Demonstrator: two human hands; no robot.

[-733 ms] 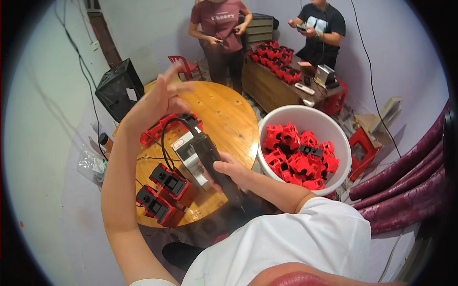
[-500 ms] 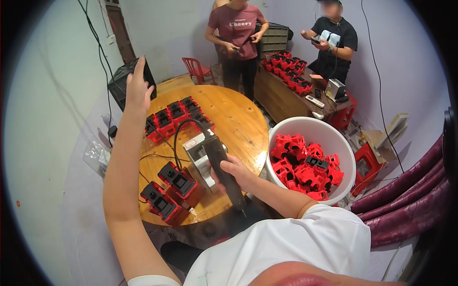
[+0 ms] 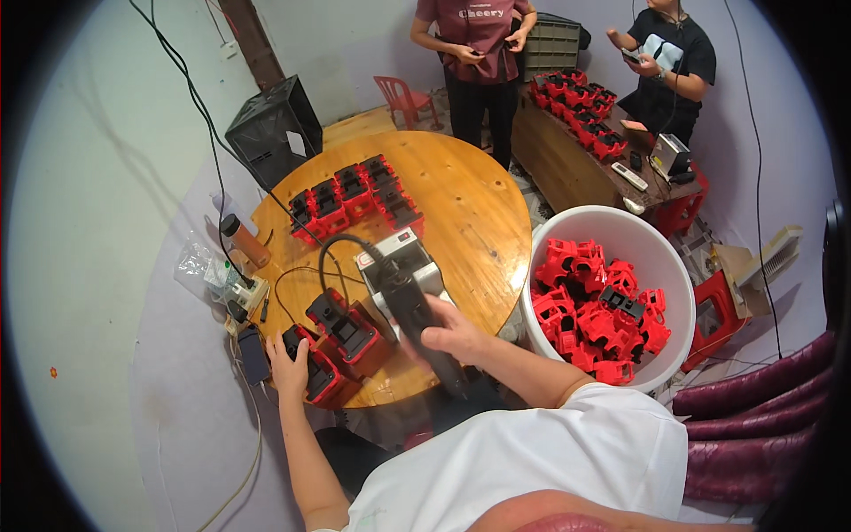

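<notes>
In my right hand (image 3: 454, 335) is a black electric screwdriver (image 3: 409, 306), a cable looping from its upper end; the fingers are wrapped round its body. My left hand (image 3: 289, 368) is at the near left of the round table, fingers apart, against the left side of a red-and-black plastic housing (image 3: 321, 377). A second such housing (image 3: 346, 330) stands just right of it. Behind the screwdriver sits a silver power unit (image 3: 424, 262), partly hidden. The screwdriver's tip is blurred against the dark floor.
Several finished-looking red-and-black housings (image 3: 355, 188) stand in rows on the wooden table (image 3: 483, 208). A white tub (image 3: 612, 222) of red parts is at the right. Bottle, power strip (image 3: 251, 293) and cables lie left. Two people stand beyond, near a second table (image 3: 545, 151).
My left hand has come down from high at the left to the nearer housing. The right hand still grips the screwdriver; the view has shifted.
</notes>
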